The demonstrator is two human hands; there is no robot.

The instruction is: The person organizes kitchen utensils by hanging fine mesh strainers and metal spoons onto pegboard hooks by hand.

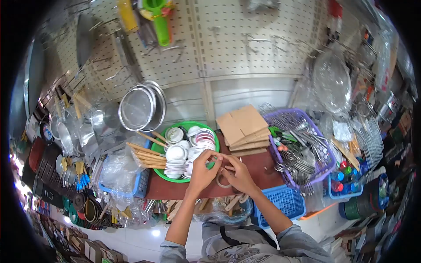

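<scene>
My left hand (203, 171) and my right hand (240, 174) meet at the fingertips over the front of a red-brown table (175, 190). The fingers of both are closed in a pinch; whatever is between them is too small or hidden to name. Just under my right hand is a pale ring (223, 180), like a roll of tape, partly covered by the fingers. Close to my left hand stands a green basket (154, 163) holding stacked small white dishes (176, 152), some with pink rims.
Flattened brown cardboard pieces (243, 127) are stacked behind my hands. A purple basket (331, 164) of metal utensils stands to the right, a blue basket (280, 204) below it. Wooden sticks (147, 158) and a blue basket of plastic wrap (139, 188) are left. Strainers (138, 107) hang behind.
</scene>
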